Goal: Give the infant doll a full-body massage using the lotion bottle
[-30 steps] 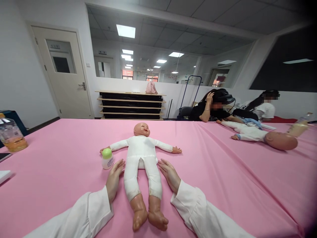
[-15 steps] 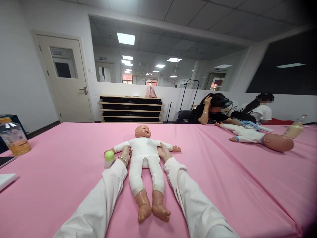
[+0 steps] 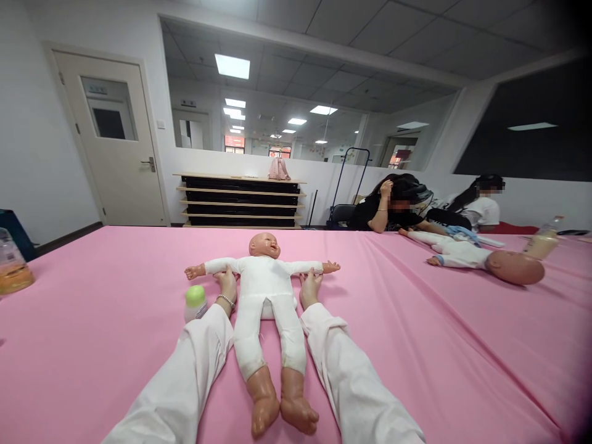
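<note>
A baby doll [image 3: 266, 296] in a white suit lies on its back on the pink tablecloth [image 3: 115, 320], feet toward me, arms stretched out sideways. My left hand [image 3: 226, 285] holds the doll's arm on the left, just below the shoulder. My right hand [image 3: 309, 286] grips the other arm the same way. Both my sleeves are white, and a bracelet sits on my left wrist. A small white bottle with a green cap [image 3: 195, 302] stands just left of my left forearm.
A second doll [image 3: 481, 259] lies at the far right of the table, with two seated people [image 3: 398, 206] behind it and a bottle [image 3: 539, 243] nearby. A plastic jug [image 3: 12, 265] stands at the left edge. Dark shelves [image 3: 238, 200] and a door [image 3: 111, 135] are behind.
My hands slid from beside the doll's hips up to its upper arms and took hold of them. The doll's arms now lie straighter out to the sides.
</note>
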`<state>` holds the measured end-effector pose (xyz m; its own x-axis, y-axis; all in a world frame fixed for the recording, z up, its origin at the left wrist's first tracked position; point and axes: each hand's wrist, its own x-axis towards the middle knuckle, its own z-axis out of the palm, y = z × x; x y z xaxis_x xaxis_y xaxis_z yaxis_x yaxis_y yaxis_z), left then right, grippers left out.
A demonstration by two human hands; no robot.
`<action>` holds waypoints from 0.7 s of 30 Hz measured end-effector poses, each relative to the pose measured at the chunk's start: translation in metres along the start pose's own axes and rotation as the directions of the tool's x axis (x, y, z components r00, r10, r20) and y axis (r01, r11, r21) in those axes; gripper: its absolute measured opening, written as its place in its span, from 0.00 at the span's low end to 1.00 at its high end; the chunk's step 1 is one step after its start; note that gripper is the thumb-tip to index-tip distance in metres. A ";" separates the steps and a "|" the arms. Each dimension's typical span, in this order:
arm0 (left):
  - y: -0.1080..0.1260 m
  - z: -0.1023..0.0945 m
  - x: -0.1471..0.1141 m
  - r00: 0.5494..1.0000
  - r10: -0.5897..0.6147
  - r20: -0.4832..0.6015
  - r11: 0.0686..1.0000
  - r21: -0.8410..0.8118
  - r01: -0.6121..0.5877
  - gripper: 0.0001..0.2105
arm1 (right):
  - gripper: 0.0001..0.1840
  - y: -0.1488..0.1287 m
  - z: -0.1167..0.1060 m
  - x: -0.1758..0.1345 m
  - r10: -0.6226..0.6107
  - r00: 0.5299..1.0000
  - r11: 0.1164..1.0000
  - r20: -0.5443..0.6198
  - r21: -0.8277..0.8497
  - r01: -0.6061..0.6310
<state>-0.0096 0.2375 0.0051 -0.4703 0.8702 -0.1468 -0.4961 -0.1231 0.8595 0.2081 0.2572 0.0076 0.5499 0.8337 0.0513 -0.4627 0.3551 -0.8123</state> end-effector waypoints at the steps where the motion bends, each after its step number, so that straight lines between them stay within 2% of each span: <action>1: -0.003 0.000 0.004 1.000 0.005 -0.025 1.000 -0.015 -0.005 0.17 | 0.25 0.001 -0.001 0.001 -0.011 1.000 1.000 0.003 -0.005 0.011; 5: -0.012 -0.003 0.011 0.994 0.019 -0.107 0.997 -0.076 -0.027 0.16 | 0.25 0.003 -0.001 0.002 0.028 1.000 1.000 -0.014 0.000 -0.028; 9: -0.010 -0.006 0.007 0.984 0.050 -0.170 0.994 -0.091 -0.066 0.18 | 0.23 0.002 -0.001 0.002 0.071 0.996 0.997 -0.056 0.006 -0.071; 17: 0.003 -0.009 -0.008 0.962 0.107 -0.249 0.994 0.000 -0.111 0.20 | 0.22 -0.006 -0.001 0.001 0.075 0.993 0.996 -0.091 0.046 -0.071; 21: 0.003 -0.011 -0.006 0.956 0.119 -0.267 0.992 0.000 -0.123 0.20 | 0.19 -0.008 -0.005 0.004 0.094 0.989 0.995 -0.112 -0.006 -0.096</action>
<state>-0.0167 0.2263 0.0033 -0.7036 0.6902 -0.1691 -0.4346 -0.2298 0.8708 0.2175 0.2557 0.0110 0.5780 0.8110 -0.0910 -0.5092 0.2713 -0.8168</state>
